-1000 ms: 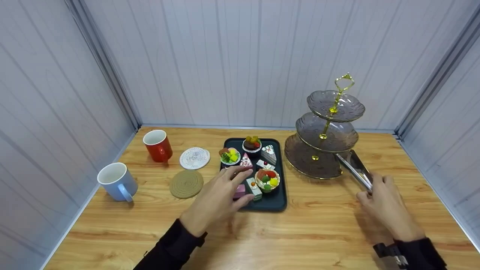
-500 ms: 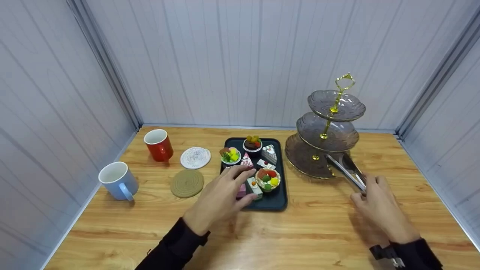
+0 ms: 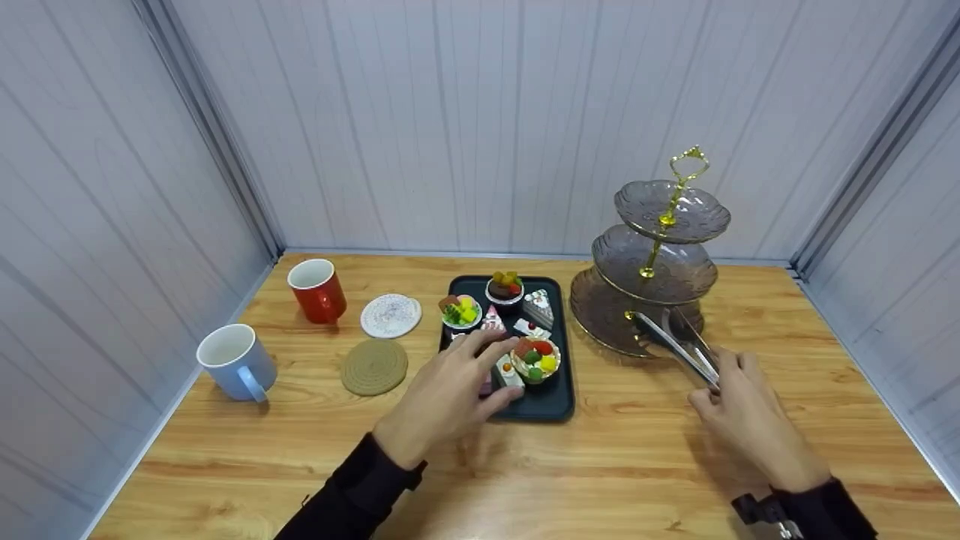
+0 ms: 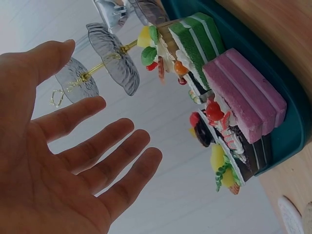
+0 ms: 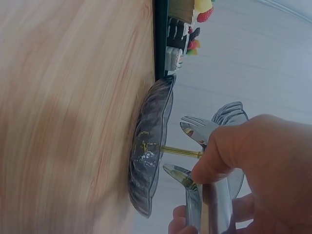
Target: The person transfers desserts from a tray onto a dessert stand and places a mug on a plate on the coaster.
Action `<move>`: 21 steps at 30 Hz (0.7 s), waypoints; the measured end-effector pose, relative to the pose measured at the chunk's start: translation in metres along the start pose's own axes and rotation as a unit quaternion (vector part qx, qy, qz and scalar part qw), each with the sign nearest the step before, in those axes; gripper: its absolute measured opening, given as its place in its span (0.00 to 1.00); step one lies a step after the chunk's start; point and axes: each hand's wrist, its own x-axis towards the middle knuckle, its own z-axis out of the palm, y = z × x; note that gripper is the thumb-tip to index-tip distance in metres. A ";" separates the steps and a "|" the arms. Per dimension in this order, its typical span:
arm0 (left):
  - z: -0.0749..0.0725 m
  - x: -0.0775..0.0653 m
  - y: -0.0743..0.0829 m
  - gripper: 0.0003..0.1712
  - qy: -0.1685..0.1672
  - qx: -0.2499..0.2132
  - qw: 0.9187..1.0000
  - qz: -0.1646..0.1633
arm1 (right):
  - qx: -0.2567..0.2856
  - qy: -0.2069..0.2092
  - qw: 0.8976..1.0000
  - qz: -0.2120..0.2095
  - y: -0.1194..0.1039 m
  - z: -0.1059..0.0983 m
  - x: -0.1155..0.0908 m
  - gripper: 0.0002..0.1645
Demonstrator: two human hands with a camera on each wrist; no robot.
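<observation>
My right hand (image 3: 750,416) grips a pair of metal serving tongs (image 3: 681,349) whose tips are spread apart in front of the tiered stand. In the right wrist view the tongs (image 5: 222,204) lie between thumb and fingers, one tip fork-shaped. The three-tier glass stand (image 3: 656,289) has a gold post and holds no food. With fingers spread and holding nothing, my left hand (image 3: 450,390) hovers over the front left of a dark tray (image 3: 551,409). Close by are a pink cake slice (image 4: 243,97), a green layered cake slice (image 4: 197,41) and a fruit tart (image 3: 535,360).
More small cakes fill the tray, among them a chocolate cupcake (image 3: 505,289) and a triangular slice (image 3: 538,307). On the left stand a red mug (image 3: 316,292) and a light blue mug (image 3: 236,364). A white coaster (image 3: 390,316) and a tan coaster (image 3: 373,367) lie beside them.
My right hand has moved left with the tongs, whose tips have passed leftward in front of the stand's lower plate. The left hand has shifted slightly right over the tray.
</observation>
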 end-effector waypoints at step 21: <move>0.006 0.006 0.007 0.36 -0.012 0.003 1.000 0.007 | 0.012 -0.011 1.000 -0.004 -0.018 0.003 -0.005 0.42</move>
